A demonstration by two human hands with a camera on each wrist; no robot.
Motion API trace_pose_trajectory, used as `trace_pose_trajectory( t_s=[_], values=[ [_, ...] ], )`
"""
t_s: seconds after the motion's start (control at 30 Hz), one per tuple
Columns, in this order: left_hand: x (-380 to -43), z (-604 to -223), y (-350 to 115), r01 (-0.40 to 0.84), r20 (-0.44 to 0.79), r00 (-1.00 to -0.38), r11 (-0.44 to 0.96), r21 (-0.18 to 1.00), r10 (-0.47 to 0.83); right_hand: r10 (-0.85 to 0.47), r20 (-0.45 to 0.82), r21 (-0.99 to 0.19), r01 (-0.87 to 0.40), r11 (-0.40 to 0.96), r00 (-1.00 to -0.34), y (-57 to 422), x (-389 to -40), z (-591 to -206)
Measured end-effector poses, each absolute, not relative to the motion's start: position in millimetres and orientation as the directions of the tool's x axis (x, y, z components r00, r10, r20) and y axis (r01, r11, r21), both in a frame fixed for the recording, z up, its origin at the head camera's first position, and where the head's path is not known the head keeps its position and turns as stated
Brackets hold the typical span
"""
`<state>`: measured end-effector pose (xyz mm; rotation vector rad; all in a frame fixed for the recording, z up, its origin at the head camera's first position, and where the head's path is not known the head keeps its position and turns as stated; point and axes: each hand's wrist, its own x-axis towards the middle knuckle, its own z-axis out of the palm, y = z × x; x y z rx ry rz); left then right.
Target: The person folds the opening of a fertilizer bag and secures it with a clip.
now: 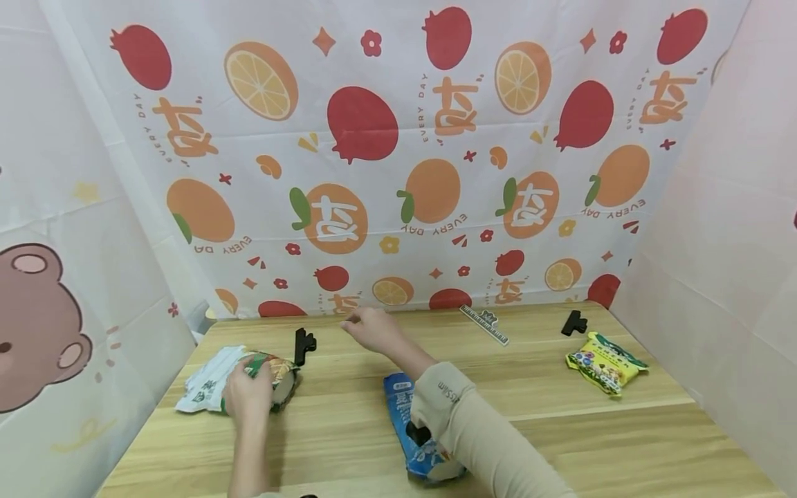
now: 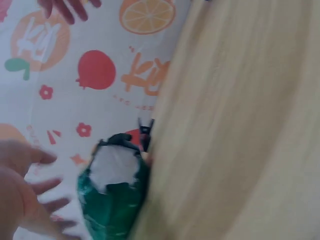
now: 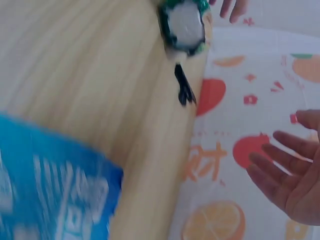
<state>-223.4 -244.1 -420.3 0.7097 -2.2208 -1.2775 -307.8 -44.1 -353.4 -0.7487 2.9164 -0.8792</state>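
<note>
On the left of the table lies a green and white snack bag (image 1: 214,377), its dark-rimmed end toward the middle. My left hand (image 1: 249,391) is over this bag; its fingers are spread beside the green bag (image 2: 112,205) in the left wrist view, and I cannot tell whether they touch it. My right hand (image 1: 376,330) is raised above the table's middle, fingers relaxed and holding nothing, as the right hand (image 3: 292,172) shows in the right wrist view. Beneath the right forearm lies a blue bag (image 1: 398,404) with a black clip (image 1: 417,434) on it, partly hidden by the sleeve.
A second black clip (image 1: 304,346) stands just right of the green and white bag. Toward the back lies a ruler-like strip (image 1: 484,324). Another black clip (image 1: 574,323) and a yellow-green packet (image 1: 605,363) are at the right. A fruit-print curtain (image 1: 386,207) borders the back edge.
</note>
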Motion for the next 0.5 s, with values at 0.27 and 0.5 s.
trace_pose_trajectory(
  t_s=[0.27,0.5],
  values=[
    [-222,-430,-256,-0.139,-0.223,-0.522,-0.176,0.975,-0.823,-0.387,0.113,-0.679,-0.355,0.643,-0.915,-76,-294,-374],
    [-223,-439,-259,-0.099,-0.380,-0.545,-0.394,0.914,-0.747,-0.382,0.093,-0.741,-0.320,0.590,-0.919,-92,-285,-392]
  ],
)
